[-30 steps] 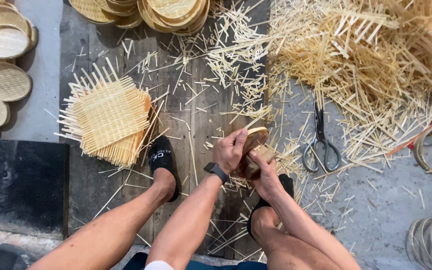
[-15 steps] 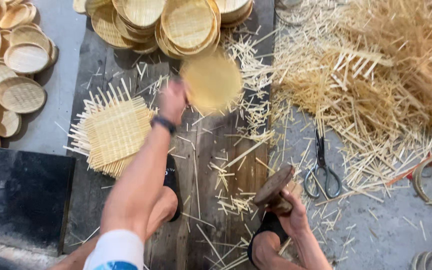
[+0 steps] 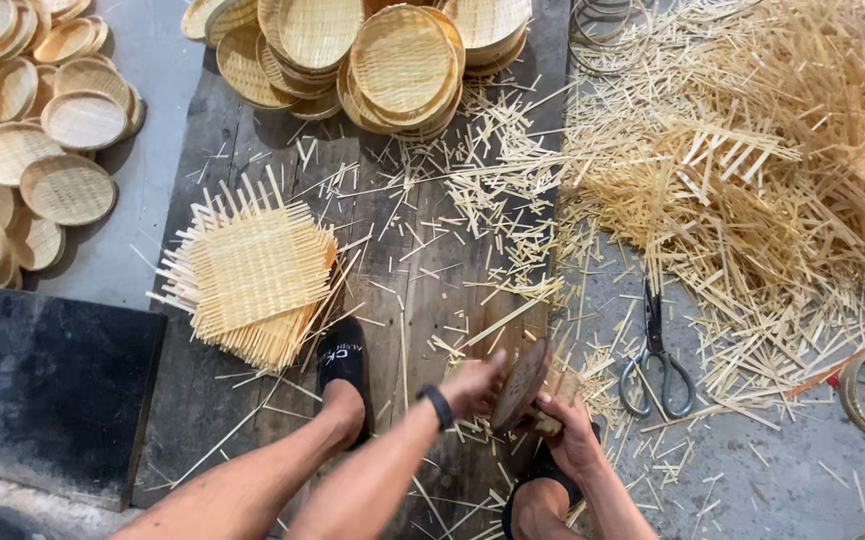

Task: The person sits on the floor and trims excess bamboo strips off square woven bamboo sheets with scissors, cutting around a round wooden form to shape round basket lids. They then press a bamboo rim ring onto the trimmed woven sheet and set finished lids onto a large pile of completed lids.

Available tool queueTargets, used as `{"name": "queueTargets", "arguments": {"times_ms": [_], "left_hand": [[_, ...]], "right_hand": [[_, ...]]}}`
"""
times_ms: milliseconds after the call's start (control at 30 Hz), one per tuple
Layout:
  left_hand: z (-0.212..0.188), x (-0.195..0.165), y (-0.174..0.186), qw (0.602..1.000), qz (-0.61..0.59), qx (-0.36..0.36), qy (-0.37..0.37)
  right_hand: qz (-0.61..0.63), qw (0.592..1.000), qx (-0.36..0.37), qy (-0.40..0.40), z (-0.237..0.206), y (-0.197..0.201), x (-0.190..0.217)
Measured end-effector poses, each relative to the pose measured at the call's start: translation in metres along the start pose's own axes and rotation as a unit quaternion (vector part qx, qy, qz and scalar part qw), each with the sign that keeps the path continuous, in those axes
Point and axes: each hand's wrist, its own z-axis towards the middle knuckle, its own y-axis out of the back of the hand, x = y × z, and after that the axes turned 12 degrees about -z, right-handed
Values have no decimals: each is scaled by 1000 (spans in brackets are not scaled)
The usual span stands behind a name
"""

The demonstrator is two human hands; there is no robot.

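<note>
Both hands back on the wooden block

The left hand (image 3: 473, 385), which tossed a finished tray onto the far trays (image 3: 403, 65) a moment ago, has returned empty, fingers against the block (image 3: 521, 385); the right hand (image 3: 568, 435) grips it. Woven mats (image 3: 248, 270) left, scissors (image 3: 656, 355) right.

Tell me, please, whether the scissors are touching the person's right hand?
Apart: the head view shows bare floor between the scissors and the right hand.

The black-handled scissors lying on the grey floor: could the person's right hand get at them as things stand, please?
Probably yes. The black-handled scissors lie in the open, just to the right of the right hand, with only loose straw-coloured splints between. But that hand is occupied with a dark round wooden block.
</note>
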Motion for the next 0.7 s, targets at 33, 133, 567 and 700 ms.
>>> {"name": "queueTargets", "arguments": {"times_ms": [33, 133, 567, 700], "left_hand": [[-4, 23, -3, 985, -165, 20, 36], [-7, 42, -4, 941, -319, 17, -114], [-62, -99, 171, 680, 363, -321, -551], [-116, -140, 270, 682, 486, -442, -322]], "right_hand": [[11, 1000, -17, -18, 2, -1, 1], [24, 998, -47, -35, 10, 1, 2], [-138, 986, -81, -42, 40, 0, -22], [-184, 976, -98, -61, 28, 10, -32]]}}
